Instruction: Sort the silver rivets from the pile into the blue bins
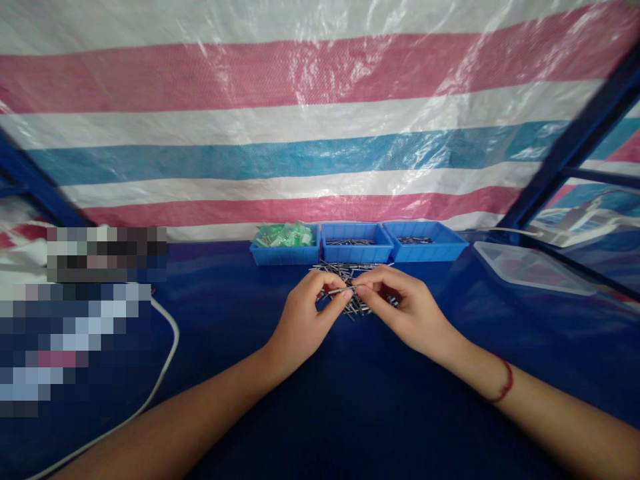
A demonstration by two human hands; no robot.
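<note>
Between the fingertips of both hands is a thin metal rod (339, 291), lying nearly level; its exact kind is too small to make out. My left hand (306, 312) pinches it from the left. From the right, my right hand (407, 308) closes thumb and forefinger on its other end, which the fingers partly hide. Just behind and below the fingers, a loose pile of similar thin metal rods (356, 308) is spread on the dark blue table (350, 393). A red cord circles my right wrist.
Behind the pile stand three blue bins: one with green-and-clear plastic packets (285, 235), a middle bin (357, 253) and a right bin (430, 252), both holding rods. A clear plastic lid (533, 268) lies at right. A white cable (173, 333) curves at left, beside a pixelated area.
</note>
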